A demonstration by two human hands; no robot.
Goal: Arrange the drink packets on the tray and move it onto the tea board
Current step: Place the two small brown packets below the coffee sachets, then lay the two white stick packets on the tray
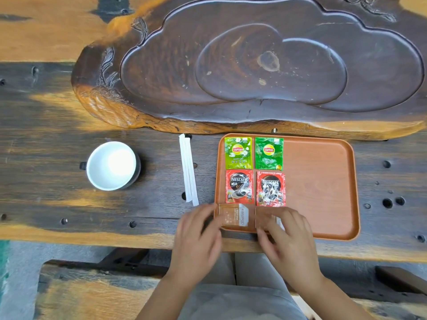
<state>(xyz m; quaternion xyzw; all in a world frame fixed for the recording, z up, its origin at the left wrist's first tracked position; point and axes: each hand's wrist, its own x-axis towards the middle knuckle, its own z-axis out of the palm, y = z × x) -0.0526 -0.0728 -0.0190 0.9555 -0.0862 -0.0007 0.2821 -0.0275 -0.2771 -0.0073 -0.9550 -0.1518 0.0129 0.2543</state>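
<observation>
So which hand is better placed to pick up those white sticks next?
Probably the left hand. The white sticks lie on the table just left of the tray, above that hand. The right hand is over the tray's near edge, on a brown packet, and would have to cross over.

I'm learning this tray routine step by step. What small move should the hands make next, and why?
Probably square the two translucent brown packets into a third row and let go: both hands, left hand and right hand, rest on them at the near edge of the orange wooden tray, below the green and red pairs.
</observation>
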